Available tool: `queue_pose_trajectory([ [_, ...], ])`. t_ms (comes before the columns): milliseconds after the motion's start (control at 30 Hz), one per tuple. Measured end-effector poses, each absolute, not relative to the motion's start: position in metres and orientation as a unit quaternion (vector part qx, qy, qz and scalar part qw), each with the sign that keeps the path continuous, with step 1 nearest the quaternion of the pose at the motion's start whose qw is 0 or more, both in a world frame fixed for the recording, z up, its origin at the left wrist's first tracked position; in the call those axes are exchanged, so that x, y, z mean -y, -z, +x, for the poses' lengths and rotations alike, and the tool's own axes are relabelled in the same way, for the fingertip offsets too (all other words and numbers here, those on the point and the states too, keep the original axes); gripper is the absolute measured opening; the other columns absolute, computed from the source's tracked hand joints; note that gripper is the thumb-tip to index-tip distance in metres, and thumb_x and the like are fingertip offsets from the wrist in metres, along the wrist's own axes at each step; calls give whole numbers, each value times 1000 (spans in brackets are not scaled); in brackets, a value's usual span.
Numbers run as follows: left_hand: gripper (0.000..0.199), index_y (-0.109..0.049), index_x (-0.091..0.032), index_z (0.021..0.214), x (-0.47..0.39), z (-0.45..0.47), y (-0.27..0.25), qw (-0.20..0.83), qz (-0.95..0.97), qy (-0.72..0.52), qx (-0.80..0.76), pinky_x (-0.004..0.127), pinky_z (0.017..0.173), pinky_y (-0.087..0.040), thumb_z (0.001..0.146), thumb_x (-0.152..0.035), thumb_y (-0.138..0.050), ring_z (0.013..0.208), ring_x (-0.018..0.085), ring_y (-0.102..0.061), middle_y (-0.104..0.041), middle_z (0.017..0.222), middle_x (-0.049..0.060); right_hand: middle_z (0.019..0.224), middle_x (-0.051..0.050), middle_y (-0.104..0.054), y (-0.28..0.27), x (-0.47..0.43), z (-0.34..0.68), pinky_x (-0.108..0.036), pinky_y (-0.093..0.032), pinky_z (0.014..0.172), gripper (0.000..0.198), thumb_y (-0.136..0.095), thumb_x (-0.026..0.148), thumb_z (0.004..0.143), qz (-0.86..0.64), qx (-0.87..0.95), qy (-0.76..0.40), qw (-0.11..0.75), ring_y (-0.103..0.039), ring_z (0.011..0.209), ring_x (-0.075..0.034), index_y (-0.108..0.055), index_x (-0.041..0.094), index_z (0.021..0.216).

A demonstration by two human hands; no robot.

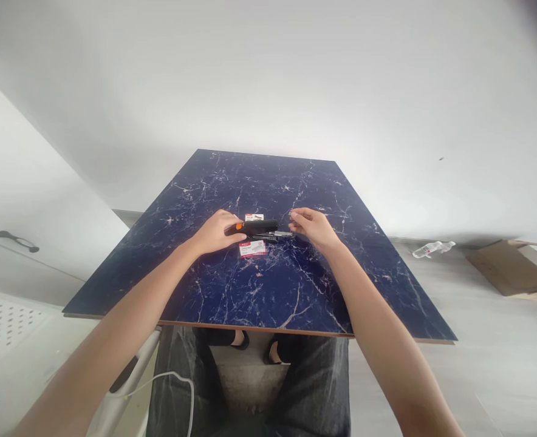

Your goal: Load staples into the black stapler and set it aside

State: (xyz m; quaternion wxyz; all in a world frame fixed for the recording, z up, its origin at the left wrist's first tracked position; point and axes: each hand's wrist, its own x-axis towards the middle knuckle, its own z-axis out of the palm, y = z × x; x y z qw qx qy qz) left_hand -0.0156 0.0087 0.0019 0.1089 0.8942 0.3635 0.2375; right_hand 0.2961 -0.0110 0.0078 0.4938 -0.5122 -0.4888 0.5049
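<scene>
My left hand (221, 233) is closed around the rear of a black stapler (260, 227) with an orange part, which lies on its side or tilted just above the table. A thin silver metal piece (283, 233) sticks out from the stapler's right end. Just right of that piece is my right hand (308, 226), thumb and fingers bent together in a pinch; whatever is between the fingertips is too small to tell. In front of the stapler lies a small red-and-white box (253, 249). Behind it a second red-and-white box or card (254, 216) is partly covered.
The dark blue marble-patterned table (259, 291) stands against a white wall. On the floor to the right are a clear plastic bottle (427, 249) and a cardboard box (509, 267). A white cable (191, 388) hangs by my left leg, near a white perforated chair (11, 328).
</scene>
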Motion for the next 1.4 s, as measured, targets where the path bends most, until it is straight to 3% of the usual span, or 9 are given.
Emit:
queue_pose_trajectory([
  [200, 33, -72, -22, 100, -8, -15, -2, 104, 894, -236, -367, 44, 98, -44, 92, -53, -62, 107, 29, -64, -76, 105, 8, 79, 0, -66, -11, 13, 295, -25, -56, 66, 27, -80, 38, 79, -505, 469, -535, 488, -62, 65, -11, -63, 21, 90],
  [467, 33, -73, -23, 99, -6, -15, -4, 107, 891, -232, -374, 45, 97, -45, 92, -53, -62, 108, 30, -63, -75, 105, 8, 87, -3, -72, -7, 11, 302, -31, -58, 80, 31, -83, 38, 72, -523, 504, -498, 474, -67, 77, -16, -71, 21, 95],
  [633, 32, -72, -23, 99, -7, -16, -4, 114, 891, -232, -373, 45, 97, -45, 91, -52, -62, 106, 29, -64, -75, 104, 8, 98, -4, -78, -7, 14, 299, -36, -56, 87, 27, -78, 42, 77, -557, 663, -330, 377, -72, 89, -21, -78, 25, 98],
  [800, 31, -72, -23, 100, -9, -16, -2, 116, 889, -228, -380, 46, 99, -44, 90, -52, -63, 108, 30, -63, -75, 106, 8, 101, -3, -79, -11, 18, 296, -35, -55, 88, 30, -78, 36, 77, -549, 724, -268, 320, -71, 88, -21, -79, 26, 105],
  [933, 30, -72, -24, 98, -9, -16, -3, 114, 891, -228, -376, 44, 99, -44, 91, -51, -63, 108, 29, -63, -75, 105, 7, 99, -1, -79, -14, 19, 296, -34, -54, 84, 22, -75, 36, 78, -548, 738, -266, 292, -71, 85, -21, -80, 26, 97],
  [1400, 33, -72, -24, 100, -10, -17, -1, 126, 885, -222, -389, 46, 99, -45, 90, -54, -62, 110, 30, -61, -74, 107, 8, 101, -1, -78, -12, 18, 295, -33, -53, 84, 20, -76, 32, 78, -540, 748, -295, 249, -71, 87, -21, -79, 26, 96],
])
